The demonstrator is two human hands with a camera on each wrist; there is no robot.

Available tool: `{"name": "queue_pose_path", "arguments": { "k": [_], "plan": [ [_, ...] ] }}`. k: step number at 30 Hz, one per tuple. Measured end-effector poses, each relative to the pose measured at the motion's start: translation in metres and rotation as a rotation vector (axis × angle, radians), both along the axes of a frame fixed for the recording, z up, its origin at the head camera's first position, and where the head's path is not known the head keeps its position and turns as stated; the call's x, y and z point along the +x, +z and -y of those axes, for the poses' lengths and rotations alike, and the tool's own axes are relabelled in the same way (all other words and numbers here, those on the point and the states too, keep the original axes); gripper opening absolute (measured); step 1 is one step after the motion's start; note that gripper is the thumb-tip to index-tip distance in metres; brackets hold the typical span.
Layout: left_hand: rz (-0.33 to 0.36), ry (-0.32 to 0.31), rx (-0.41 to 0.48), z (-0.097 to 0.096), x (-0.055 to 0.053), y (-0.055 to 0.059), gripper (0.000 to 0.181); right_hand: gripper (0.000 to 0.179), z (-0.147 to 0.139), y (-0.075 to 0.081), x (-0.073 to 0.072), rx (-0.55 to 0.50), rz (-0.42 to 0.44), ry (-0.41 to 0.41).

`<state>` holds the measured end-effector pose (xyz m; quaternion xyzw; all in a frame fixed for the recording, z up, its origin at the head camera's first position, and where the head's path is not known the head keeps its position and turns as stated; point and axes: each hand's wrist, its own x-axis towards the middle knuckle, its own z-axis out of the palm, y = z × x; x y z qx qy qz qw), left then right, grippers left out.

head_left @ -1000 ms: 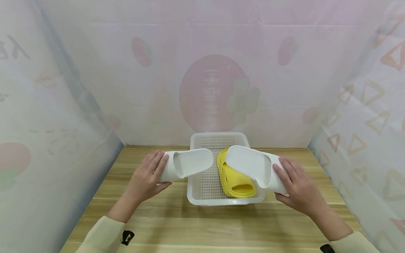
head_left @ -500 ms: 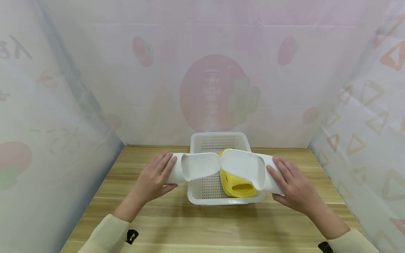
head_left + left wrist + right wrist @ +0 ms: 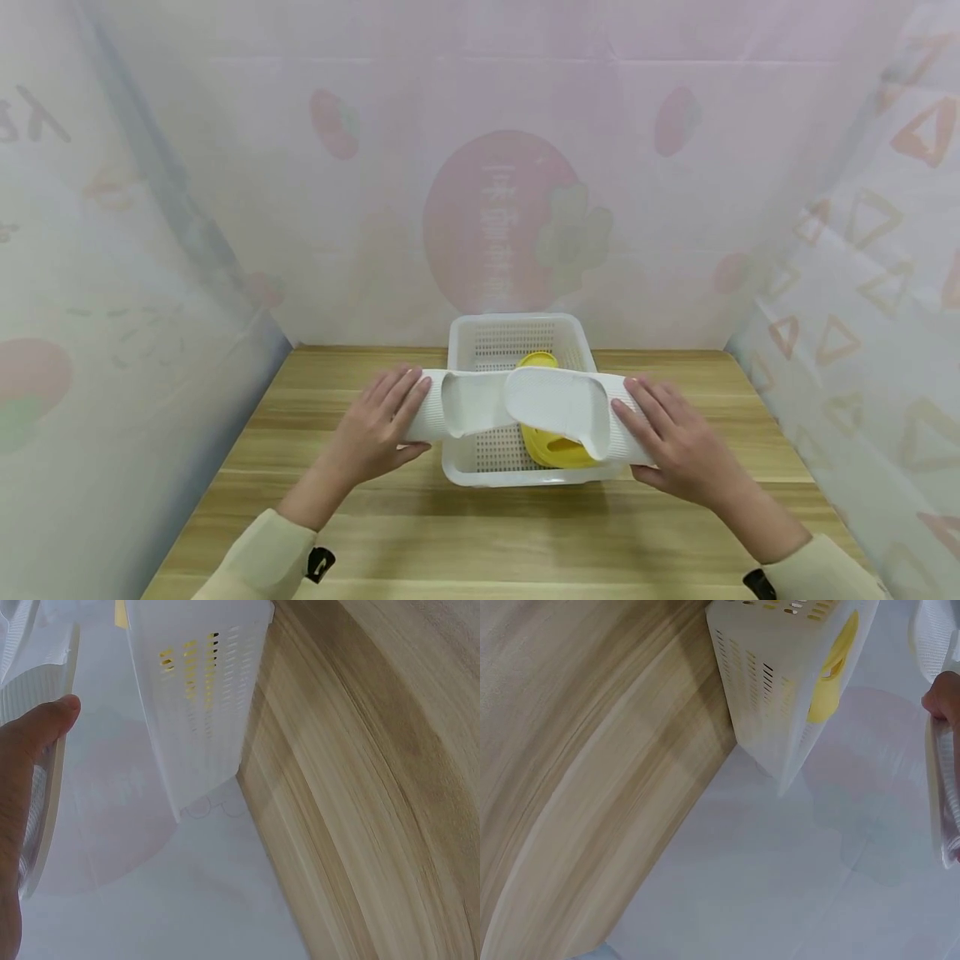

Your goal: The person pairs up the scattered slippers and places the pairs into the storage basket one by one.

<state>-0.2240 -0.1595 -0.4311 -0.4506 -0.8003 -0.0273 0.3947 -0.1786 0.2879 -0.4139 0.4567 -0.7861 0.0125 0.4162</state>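
- Gripping the left slipper by its ribbed strap, the person's left hand has fingers curled over the top, its thumb on the sole side; the right hand grips the right slipper likewise.
- Both white slippers are held above the basket, free ends meeting over it, the right one's end lapping in front of the left's; whether they touch there cannot be told.
- Pushing inward further could jam one end against the other and twist a slipper, since each is held only at its strap end.
- The yellow clog lies in the basket's right part, below the right slipper; lowering straight down there could leave that slipper perched on it, tilted.
- Pressing on the rim could tip or slide the basket, which looks light, and soft straps might buckle under a tight hold.
- The most usable room inside seems to be the basket's left part, where perforated floor shows.
- Bare table lies in front and to both sides; the back sheet stands close behind the basket, limiting reach that way.
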Motion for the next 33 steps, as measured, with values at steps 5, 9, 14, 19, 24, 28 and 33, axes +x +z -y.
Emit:
{"name": "queue_pose_path", "arguments": {
  "k": [5,9,14,19,24,28,33],
  "plan": [
    [0.004,-0.011,0.006,-0.004,0.002,-0.001,0.104,0.056,0.004,0.000,0.000,0.003,0.008,0.017],
    [0.002,-0.031,0.011,-0.009,0.003,0.000,0.103,0.056,0.007,-0.001,0.000,0.011,0.014,0.024],
    [0.007,-0.039,0.003,-0.015,0.005,0.000,0.101,0.055,0.010,-0.003,0.002,0.029,0.018,0.027],
    [0.009,-0.059,0.015,-0.018,0.006,-0.002,0.102,0.055,0.013,-0.003,0.003,0.032,0.031,0.030],
    [0.003,-0.074,0.016,-0.020,0.006,-0.003,0.103,0.056,0.016,-0.002,0.002,0.033,0.045,0.036],
    [0.000,-0.080,0.011,-0.023,0.006,-0.003,0.103,0.057,0.018,-0.002,0.002,0.038,0.050,0.040],
    [0.003,-0.081,0.009,-0.026,0.007,-0.002,0.103,0.061,0.022,-0.003,0.000,0.046,0.048,0.044]
  ]
}}
